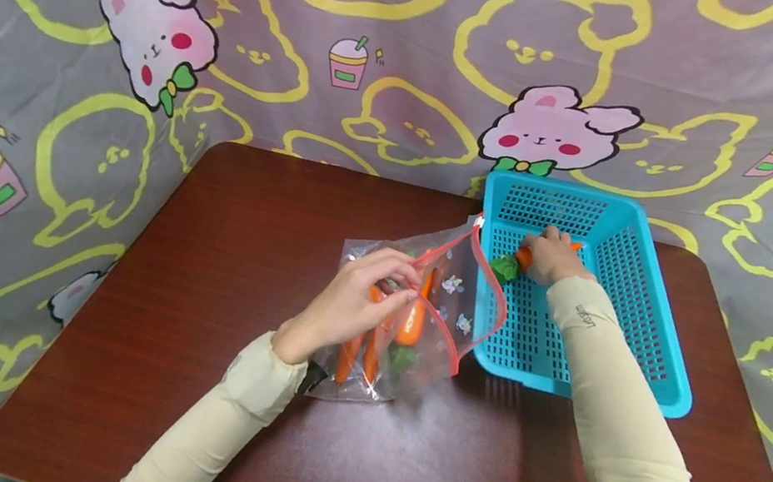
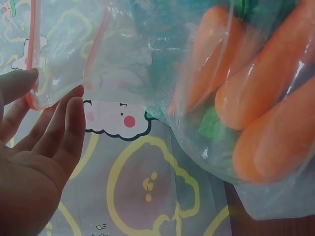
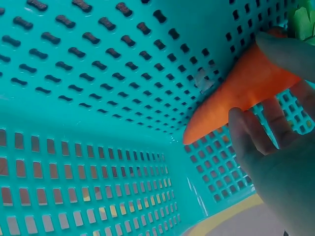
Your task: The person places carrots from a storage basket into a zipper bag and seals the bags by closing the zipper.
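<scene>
Inside the blue basket (image 1: 656, 267), my right hand (image 1: 554, 259) grips a carrot (image 3: 236, 96) round its thick orange body. Its green leafy top (image 1: 503, 269) pokes out on the left and its tip points the other way. My left hand (image 1: 347, 298) pinches the red-edged mouth of a clear zip bag (image 1: 443, 334), thumb on one side and fingers on the other. Several carrots (image 2: 270, 93) with green tops lie within the bag, seen through the plastic. The mouth of the bag gapes toward the basket.
A dark red-brown table (image 1: 226, 249) carries both bag and basket. The bag's mouth overlaps the basket's left rim in the head view. Behind the table hangs a grey cloth (image 1: 416, 52) printed with rabbits and yellow outlines.
</scene>
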`<action>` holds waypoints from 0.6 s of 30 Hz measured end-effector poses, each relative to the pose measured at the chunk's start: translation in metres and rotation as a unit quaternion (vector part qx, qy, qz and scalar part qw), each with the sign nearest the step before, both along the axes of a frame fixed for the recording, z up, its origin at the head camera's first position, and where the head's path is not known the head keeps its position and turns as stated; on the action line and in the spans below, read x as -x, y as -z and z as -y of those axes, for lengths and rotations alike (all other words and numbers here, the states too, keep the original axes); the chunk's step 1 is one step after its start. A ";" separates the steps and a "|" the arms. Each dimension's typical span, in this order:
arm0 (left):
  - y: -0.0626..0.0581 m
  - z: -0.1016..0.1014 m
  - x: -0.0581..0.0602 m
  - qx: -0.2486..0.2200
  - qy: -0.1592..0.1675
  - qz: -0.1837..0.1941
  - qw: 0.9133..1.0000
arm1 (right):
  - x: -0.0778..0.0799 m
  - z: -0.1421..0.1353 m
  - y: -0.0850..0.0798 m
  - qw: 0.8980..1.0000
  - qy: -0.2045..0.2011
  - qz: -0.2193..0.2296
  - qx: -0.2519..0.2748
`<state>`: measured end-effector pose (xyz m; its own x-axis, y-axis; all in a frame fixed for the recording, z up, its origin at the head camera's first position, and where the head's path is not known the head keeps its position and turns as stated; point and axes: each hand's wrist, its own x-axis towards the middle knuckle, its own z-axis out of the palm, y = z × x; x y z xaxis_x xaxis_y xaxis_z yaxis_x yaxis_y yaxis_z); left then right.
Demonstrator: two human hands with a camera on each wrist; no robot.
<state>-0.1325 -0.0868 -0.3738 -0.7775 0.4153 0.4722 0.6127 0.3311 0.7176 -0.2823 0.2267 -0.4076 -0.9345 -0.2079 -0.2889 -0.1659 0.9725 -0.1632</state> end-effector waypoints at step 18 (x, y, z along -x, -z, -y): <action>-0.003 -0.001 -0.002 0.004 -0.006 0.010 1.000 | -0.005 -0.002 -0.003 1.000 -0.008 0.020 0.014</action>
<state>-0.1308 -0.0861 -0.3712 -0.7918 0.4089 0.4538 0.5942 0.3439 0.7271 -0.2775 0.2283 -0.4049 -0.9189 -0.2308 -0.3200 -0.1737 0.9649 -0.1971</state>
